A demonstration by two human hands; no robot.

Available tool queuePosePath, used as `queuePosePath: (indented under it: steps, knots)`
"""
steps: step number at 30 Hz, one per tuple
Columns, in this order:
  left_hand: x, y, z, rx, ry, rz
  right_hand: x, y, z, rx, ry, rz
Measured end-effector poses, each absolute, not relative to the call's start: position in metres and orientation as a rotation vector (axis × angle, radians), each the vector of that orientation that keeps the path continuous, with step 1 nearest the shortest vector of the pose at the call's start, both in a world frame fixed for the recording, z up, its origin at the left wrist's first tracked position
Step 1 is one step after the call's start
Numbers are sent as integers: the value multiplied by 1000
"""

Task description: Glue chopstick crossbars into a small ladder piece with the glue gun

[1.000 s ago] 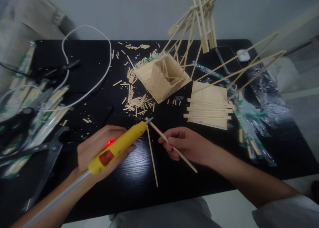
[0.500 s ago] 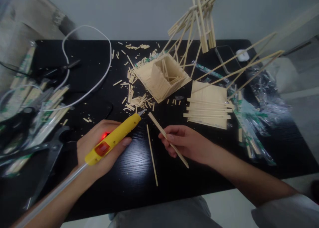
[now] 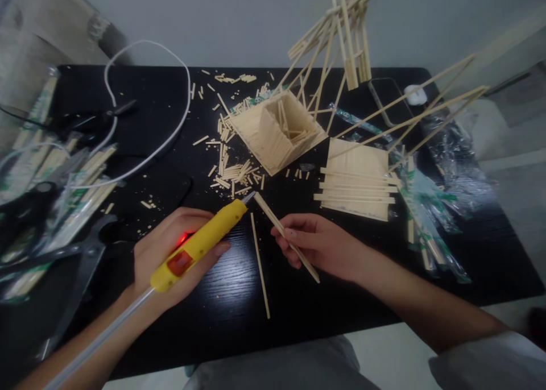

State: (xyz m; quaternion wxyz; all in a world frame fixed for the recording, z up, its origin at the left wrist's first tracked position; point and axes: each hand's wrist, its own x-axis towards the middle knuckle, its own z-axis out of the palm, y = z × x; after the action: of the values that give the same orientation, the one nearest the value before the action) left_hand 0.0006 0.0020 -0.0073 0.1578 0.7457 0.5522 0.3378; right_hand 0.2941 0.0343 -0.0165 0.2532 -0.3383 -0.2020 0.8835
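My left hand (image 3: 174, 259) is wrapped round a yellow hot glue gun (image 3: 205, 242) with a red light glowing on it and a clear glue stick (image 3: 102, 339) out of its back end. The gun's metal tip meets, or nearly meets, the far end of the wooden sticks (image 3: 269, 215) that my right hand (image 3: 315, 245) pinches between thumb and fingers. These sticks lie side by side, slanting down toward me. Between my hands a single thin stick (image 3: 260, 268) rests on the black table (image 3: 222, 333).
Behind stand a wooden box-like model (image 3: 273, 134) and a tall stick frame (image 3: 350, 37). A flat stick panel (image 3: 358, 179) lies right of centre. Cut stick pieces (image 3: 234, 174) are scattered about. Pliers (image 3: 89, 253), a white cable (image 3: 187, 94) and bagged sticks (image 3: 81, 208) occupy the left.
My left hand has moved the glue gun slightly right, bringing its tip up to the end of the held sticks. My right hand has barely shifted.
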Motion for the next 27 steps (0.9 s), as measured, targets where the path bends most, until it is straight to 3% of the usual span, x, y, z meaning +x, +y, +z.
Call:
queuePosePath:
  steps: [15,27]
  knots:
    - [6,4,-2,2183,1374,1007,292,34,-17,-917,-507,2384]
    - [2,11,-6,2004,1522,1034,291,38,-10,-939,-455,2215]
